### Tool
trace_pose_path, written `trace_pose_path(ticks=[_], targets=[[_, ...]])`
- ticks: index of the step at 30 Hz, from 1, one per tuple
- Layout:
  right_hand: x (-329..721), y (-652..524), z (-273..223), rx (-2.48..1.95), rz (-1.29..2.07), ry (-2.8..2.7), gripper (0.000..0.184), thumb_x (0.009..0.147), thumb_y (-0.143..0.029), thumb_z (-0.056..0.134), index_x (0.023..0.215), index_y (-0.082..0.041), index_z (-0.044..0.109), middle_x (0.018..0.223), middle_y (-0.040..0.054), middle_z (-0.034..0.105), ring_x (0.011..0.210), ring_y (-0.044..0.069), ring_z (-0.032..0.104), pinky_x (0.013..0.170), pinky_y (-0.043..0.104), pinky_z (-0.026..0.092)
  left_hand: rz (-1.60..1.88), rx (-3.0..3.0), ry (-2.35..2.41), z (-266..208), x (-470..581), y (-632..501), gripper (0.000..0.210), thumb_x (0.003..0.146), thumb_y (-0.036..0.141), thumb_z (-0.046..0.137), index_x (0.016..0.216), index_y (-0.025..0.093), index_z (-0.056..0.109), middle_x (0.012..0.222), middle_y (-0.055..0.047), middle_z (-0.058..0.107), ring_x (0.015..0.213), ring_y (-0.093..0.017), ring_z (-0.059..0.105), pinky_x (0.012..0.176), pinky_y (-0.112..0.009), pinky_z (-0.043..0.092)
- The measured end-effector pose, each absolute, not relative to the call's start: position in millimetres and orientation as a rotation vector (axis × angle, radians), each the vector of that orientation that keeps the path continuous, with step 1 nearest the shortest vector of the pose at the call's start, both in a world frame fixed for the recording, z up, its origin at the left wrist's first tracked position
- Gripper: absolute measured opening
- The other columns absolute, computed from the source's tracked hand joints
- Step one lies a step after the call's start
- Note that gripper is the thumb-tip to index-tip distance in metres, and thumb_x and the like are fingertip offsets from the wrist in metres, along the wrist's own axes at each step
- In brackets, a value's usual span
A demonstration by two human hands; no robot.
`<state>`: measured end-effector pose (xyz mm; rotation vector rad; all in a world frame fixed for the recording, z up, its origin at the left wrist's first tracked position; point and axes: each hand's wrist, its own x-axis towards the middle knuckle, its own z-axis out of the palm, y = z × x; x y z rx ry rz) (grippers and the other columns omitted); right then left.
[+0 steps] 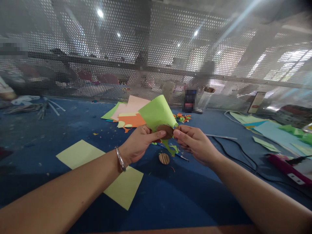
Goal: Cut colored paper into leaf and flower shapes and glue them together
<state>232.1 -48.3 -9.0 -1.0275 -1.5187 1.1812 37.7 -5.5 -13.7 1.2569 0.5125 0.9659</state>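
My left hand (pixel 140 141), with a bracelet on its wrist, is closed on a round brown cardboard disc (pixel 166 132). Its thumb presses the disc against a bright green sheet of paper (pixel 158 112), which stands up behind it. A torn-looking strip of green paper hangs below the disc. My right hand (pixel 193 139) pinches the edge of the green paper at the disc's right side; its fingertips partly hide the spot. Beneath my hands a striped brown disc (pixel 164 158) lies on the blue table (pixel 190 198).
Pale yellow-green sheets (pixel 126 188) lie under my left forearm. Pink paper (pixel 136 105) and orange paper (pixel 133 120) are stacked behind. Small cut scraps (pixel 184 117) sit beyond my right hand. Cables and a magenta power strip (pixel 287 167) are at right. A perforated metal screen (pixel 161 48) borders the back.
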Motion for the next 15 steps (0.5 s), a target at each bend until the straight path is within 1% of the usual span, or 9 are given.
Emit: trace_pose_path(ticks=[3, 5, 7, 10, 15], targets=[[233.2, -47.6, -9.4, -1.029, 1.191, -1.526, 0.043, 0.087, -0.060, 0.067, 0.079, -0.020, 0.051, 0.059, -0.0089, 0.029, 0.049, 0.007, 0.020, 0.044, 0.022, 0.013, 0.957, 1.244, 0.505, -13.1, 37.7, -5.9, 0.018, 0.073, 0.029, 0.085, 0.086, 0.017, 0.080, 0.092, -0.009, 0.078, 0.087, -0.020, 0.069, 0.080, -0.031, 0.049], [233.9, -47.2, -9.7, -1.024, 1.204, -1.525, 0.043, 0.088, -0.059, 0.066, 0.078, -0.020, 0.050, 0.059, -0.0089, 0.028, 0.050, 0.007, 0.020, 0.045, 0.022, 0.014, 0.948, 1.230, 0.497, -13.8, 37.2, -5.5, 0.015, 0.074, 0.028, 0.084, 0.083, 0.017, 0.080, 0.091, -0.008, 0.078, 0.086, -0.019, 0.068, 0.079, -0.029, 0.049], [234.2, -47.1, -9.6, -1.016, 1.219, -1.522, 0.043, 0.089, -0.058, 0.066, 0.077, -0.020, 0.049, 0.059, -0.0089, 0.027, 0.050, 0.007, 0.021, 0.045, 0.022, 0.014, 0.928, 1.217, 0.491, -15.0, 36.4, -4.7, 0.016, 0.076, 0.028, 0.083, 0.088, 0.017, 0.081, 0.092, -0.008, 0.078, 0.087, -0.018, 0.068, 0.080, -0.029, 0.049], [234.3, -47.8, -8.4, -1.016, 1.231, -1.530, 0.042, 0.090, -0.056, 0.065, 0.076, -0.020, 0.049, 0.058, -0.0091, 0.027, 0.050, 0.007, 0.020, 0.045, 0.022, 0.013, 0.894, 1.213, 0.503, -16.1, 35.1, -4.0, 0.023, 0.078, 0.029, 0.082, 0.097, 0.018, 0.081, 0.097, -0.009, 0.078, 0.088, -0.019, 0.069, 0.082, -0.030, 0.050], [235.1, -48.8, -6.5, -1.028, 1.211, -1.556, 0.043, 0.091, -0.056, 0.064, 0.075, -0.019, 0.049, 0.059, -0.0084, 0.029, 0.050, 0.007, 0.022, 0.046, 0.023, 0.015, 0.898, 1.241, 0.514, -14.2, 33.5, -4.8, 0.024, 0.078, 0.030, 0.081, 0.099, 0.018, 0.080, 0.097, -0.011, 0.078, 0.089, -0.021, 0.070, 0.080, -0.032, 0.051]])
